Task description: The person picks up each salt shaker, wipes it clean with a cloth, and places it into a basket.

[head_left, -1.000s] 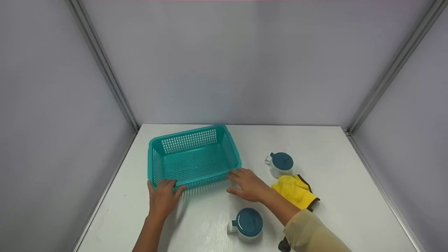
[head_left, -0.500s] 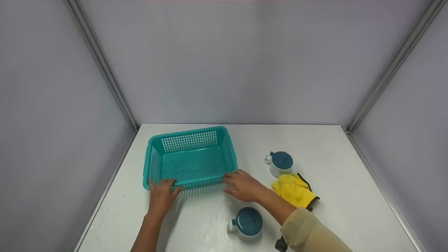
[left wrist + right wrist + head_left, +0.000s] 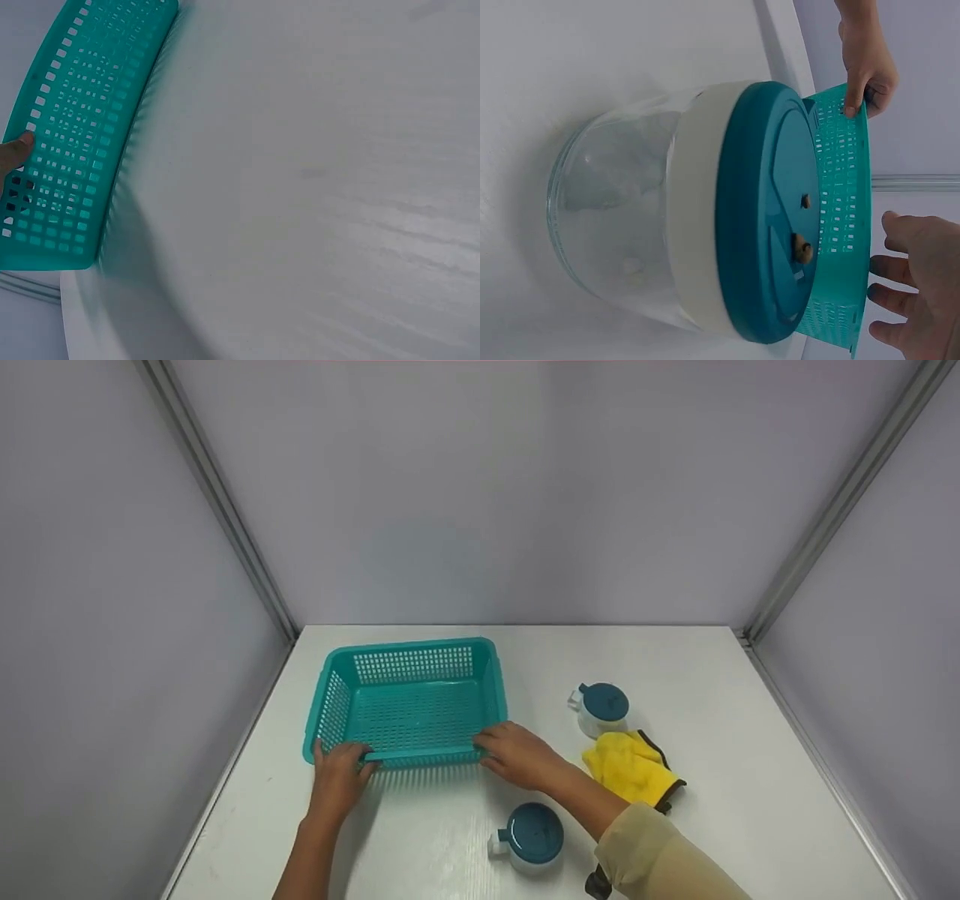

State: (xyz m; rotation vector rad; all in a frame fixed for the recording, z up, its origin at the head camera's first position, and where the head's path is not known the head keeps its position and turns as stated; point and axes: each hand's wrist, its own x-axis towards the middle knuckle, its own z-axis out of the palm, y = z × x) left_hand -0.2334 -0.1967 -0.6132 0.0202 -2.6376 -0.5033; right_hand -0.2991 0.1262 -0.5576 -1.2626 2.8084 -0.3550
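Note:
A teal plastic basket [image 3: 420, 754] with perforated walls lies on the white table, nothing in it. My left hand [image 3: 337, 780] grips its near rim at the left corner, the thumb [image 3: 852, 100] against the outer wall and the fingers over the rim. At the near right corner my right hand [image 3: 517, 754] touches the rim with extended fingertips; its thumb stands apart from the wall in the right wrist view. Close below that hand is a clear glass jar [image 3: 622, 180] with a white collar and blue lid [image 3: 535, 832].
A second blue-lidded jar [image 3: 604, 709] stands right of the basket. Touching or just in front of it lies a crumpled yellow cloth [image 3: 630, 769] with dark edging, near my right forearm. Grey walls [image 3: 480, 495] enclose the table [image 3: 247, 810] at the back and both sides.
The basket has turned slightly, its right side coming nearer, so its long sides lie more level across the table. Both hands have moved with it, slightly left. Jars and cloth stay put.

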